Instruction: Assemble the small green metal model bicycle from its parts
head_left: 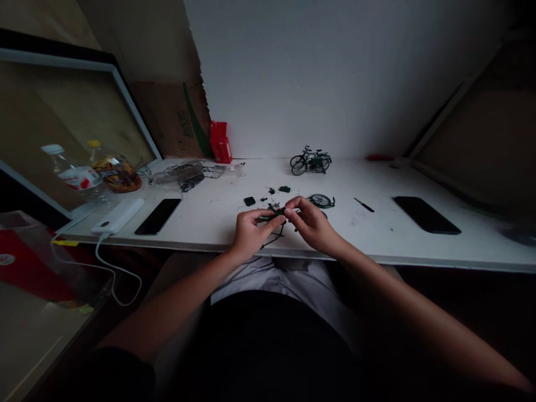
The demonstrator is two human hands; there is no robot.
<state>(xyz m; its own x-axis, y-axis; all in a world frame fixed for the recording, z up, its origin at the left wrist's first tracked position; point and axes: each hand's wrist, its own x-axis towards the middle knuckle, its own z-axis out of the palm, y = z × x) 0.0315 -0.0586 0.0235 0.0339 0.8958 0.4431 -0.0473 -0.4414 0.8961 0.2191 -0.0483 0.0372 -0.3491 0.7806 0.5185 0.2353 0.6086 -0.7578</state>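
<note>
Close to the table's front edge, my left hand (253,230) pinches a small dark green model bicycle part (275,211) between thumb and fingers. My right hand (313,226) is closed at the other end of the same part, its fingertips almost meeting the left ones. Its exact shape is mostly hidden by the fingers. A thin dark rod-like frame piece (274,240) shows just below the hands. Beyond them lie a green square piece (249,201), another green piece (285,188) and several tiny parts. A spoked model wheel with a curved guard (321,201) lies behind my right hand.
Miniature bicycles (310,162) stand by the wall. Right are a small knife-like tool (364,205) and a black phone-like slab (426,214). Left are a phone (158,216), a white power bank (118,216), bottles (117,173), plastic-wrapped parts (190,174) and a red box (220,142).
</note>
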